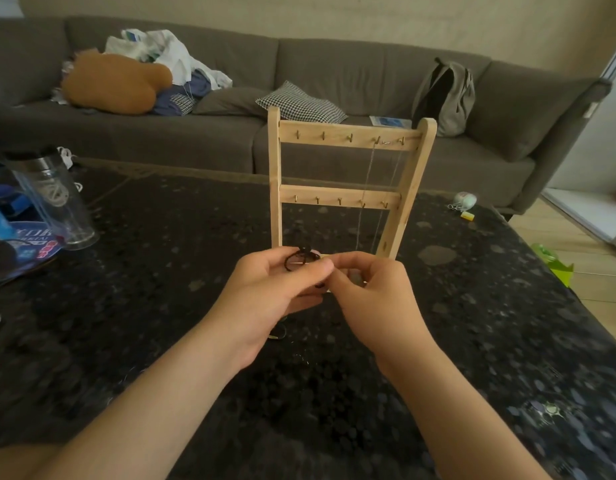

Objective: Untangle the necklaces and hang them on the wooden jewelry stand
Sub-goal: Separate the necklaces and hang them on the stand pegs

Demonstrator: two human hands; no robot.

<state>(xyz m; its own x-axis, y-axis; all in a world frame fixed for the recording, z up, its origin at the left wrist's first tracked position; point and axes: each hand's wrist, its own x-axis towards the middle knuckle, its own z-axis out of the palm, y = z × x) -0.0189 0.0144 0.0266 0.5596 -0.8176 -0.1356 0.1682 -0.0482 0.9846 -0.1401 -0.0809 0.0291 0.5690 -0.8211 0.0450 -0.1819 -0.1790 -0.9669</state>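
Note:
A wooden jewelry stand [346, 188] with two rails of small brass hooks stands upright on the dark table. A thin chain necklace [368, 188] hangs from hooks at the right end of its top rail, down past the lower rail. In front of the stand's base, my left hand [279, 289] and my right hand [372, 289] meet, both pinching a dark cord necklace [297, 260] that loops above my left fingers. More of the dark cord [278, 332] trails below my left wrist onto the table. My fingers hide the rest of the tangle.
A clear plastic bottle [53, 199] and blue packaging [26, 240] sit at the table's left. Small items [464, 202] lie near the far right edge. Behind the table [161, 271] is a grey sofa [230, 133] with clothes, cushions and a backpack [445, 95].

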